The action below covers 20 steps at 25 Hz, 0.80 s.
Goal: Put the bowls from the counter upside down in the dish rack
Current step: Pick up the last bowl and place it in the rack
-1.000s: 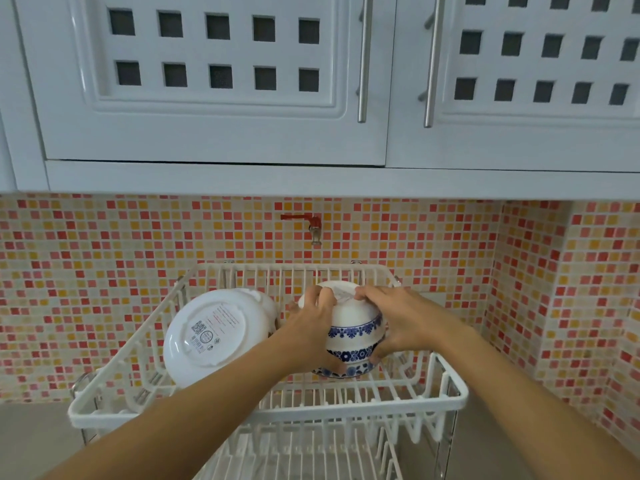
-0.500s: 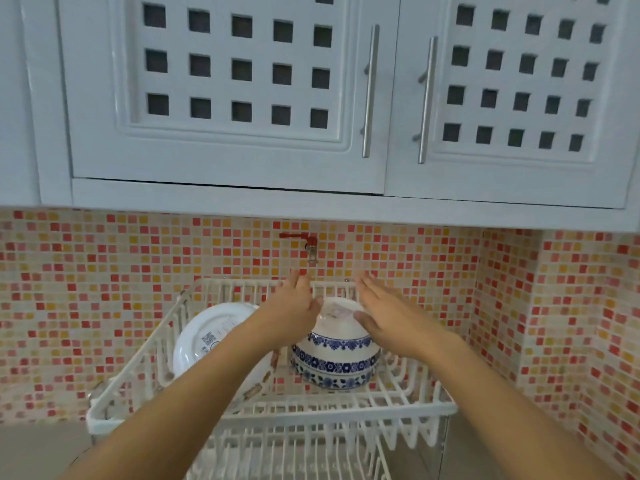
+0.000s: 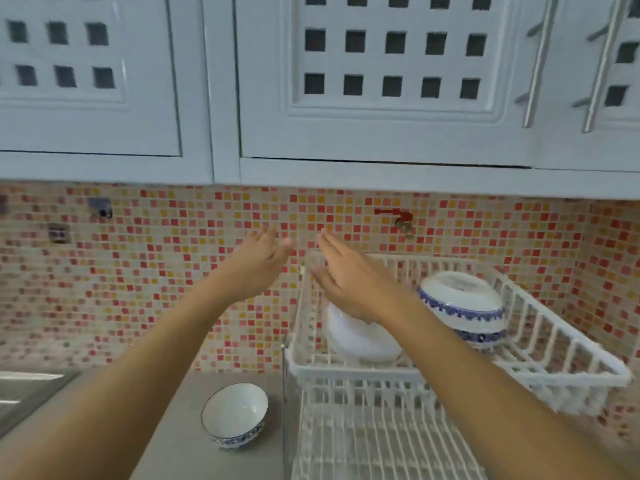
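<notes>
Two bowls in the rack (image 3: 568,358), one on the counter (image 3: 180,455).

Rack: white wire, two tiers, right of centre, against the mosaic wall (image 3: 173,271). Lower tier shows bare tines.

Patterned bowl (image 3: 464,306): white with blue bands, upside down in the upper tier, right part, foot ring uppermost, tilted a little.

White bowl (image 3: 363,341): plain, also in the upper tier, left part, leaning on its side; partly hidden behind my right wrist. Whether it touches the patterned bowl I cannot tell.

Counter bowl (image 3: 235,415): white inside, blue pattern outside, standing upright with its mouth up on the grey counter, just left of the rack's lower tier, apart from it.

Left hand (image 3: 259,265): raised in front of the wall, left of the rack, fingers spread loosely, palm turned inward, holding nothing.

Right hand (image 3: 343,271): raised over the rack's back-left corner, fingers straight and together, palm facing the left hand, holding nothing. The two hands are near each other, not touching.

Other items: white cabinets (image 3: 381,81) with square cut-outs above; red tap (image 3: 398,216) on the wall above the rack; edge of a sink (image 3: 24,386) at far left. Picture somewhat blurred.
</notes>
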### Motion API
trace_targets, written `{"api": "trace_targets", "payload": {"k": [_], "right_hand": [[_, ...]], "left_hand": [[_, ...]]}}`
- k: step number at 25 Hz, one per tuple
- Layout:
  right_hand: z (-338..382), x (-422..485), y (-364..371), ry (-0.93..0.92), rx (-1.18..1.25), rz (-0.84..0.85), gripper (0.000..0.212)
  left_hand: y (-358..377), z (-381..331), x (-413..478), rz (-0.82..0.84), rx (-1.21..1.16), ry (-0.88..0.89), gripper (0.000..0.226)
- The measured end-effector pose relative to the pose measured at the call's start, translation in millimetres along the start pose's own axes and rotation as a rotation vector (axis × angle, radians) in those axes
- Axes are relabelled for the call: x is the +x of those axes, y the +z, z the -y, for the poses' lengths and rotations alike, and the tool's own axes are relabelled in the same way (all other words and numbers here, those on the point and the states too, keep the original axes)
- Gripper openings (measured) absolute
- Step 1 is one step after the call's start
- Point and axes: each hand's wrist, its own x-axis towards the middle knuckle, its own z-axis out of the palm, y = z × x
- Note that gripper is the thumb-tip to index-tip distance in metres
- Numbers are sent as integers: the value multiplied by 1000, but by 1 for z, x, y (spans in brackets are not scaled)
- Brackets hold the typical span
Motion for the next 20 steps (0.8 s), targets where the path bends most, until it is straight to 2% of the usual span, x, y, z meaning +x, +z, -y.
{"api": "trace_targets", "payload": {"k": [5, 10, 13, 16, 20], "right_hand": [[97, 56, 46, 6, 4, 23, 63], [156, 102, 122, 192, 160, 149, 67], [157, 104, 189, 367, 239, 250, 71], [137, 90, 261, 561, 267, 335, 72], [109, 59, 337, 835, 248, 337, 72]], "left_hand": [[-33, 106, -10, 40, 43, -105, 58], [-27, 204, -8, 46, 62, -254, 49], [4, 256, -4, 134, -38, -354, 53], [59, 304, -4, 266, -23, -342, 57], [148, 336, -12, 396, -100, -390, 63]]}}
